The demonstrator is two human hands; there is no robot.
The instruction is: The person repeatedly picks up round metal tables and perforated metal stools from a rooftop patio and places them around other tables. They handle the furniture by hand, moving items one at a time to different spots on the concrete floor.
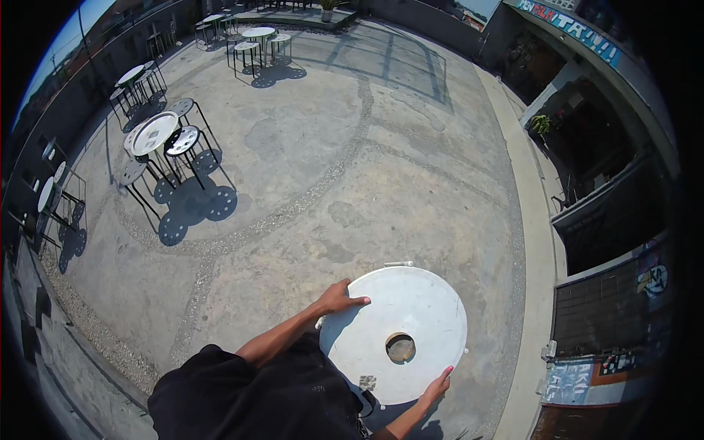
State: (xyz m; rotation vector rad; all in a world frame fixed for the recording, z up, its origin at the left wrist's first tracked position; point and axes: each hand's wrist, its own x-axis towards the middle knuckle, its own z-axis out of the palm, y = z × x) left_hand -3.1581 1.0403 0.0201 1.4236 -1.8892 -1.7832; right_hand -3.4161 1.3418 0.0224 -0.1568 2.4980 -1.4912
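Gripping the round white tabletop point(400, 334) at both rims, left hand point(339, 298) far-left, right hand point(438, 384) near-right, it was held above the concrete patio floor point(352, 169); a carrying step was judged underway, calling for steady level transport.

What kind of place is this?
Probably an outdoor café terrace: a concrete floor, sets of round tables with stools, and both hands, left and right, gripping a round white tabletop.

Harsh sunlight, crisp dark shadows; sharp focus, fisheye-bent edges, black corners.
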